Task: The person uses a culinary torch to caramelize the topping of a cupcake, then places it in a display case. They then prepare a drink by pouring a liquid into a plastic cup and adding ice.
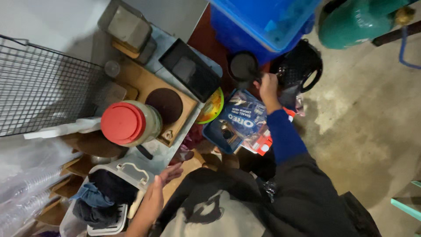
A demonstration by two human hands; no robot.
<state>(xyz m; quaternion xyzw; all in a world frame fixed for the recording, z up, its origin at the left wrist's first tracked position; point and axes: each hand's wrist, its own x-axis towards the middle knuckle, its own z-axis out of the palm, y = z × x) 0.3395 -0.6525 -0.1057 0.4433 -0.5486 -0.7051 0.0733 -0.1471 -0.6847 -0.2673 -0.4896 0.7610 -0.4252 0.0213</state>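
Right hand [267,87], upper centre of frame, is closing around the handle of a small black round pan [244,66], which is sitting just below the blue bin [263,26]. Left hand [160,186], lower centre, is hanging open, fingers spread, beside the white laundry basket [127,175].

Right hand [267,87] reaches forward clenched; left hand [158,193] open.
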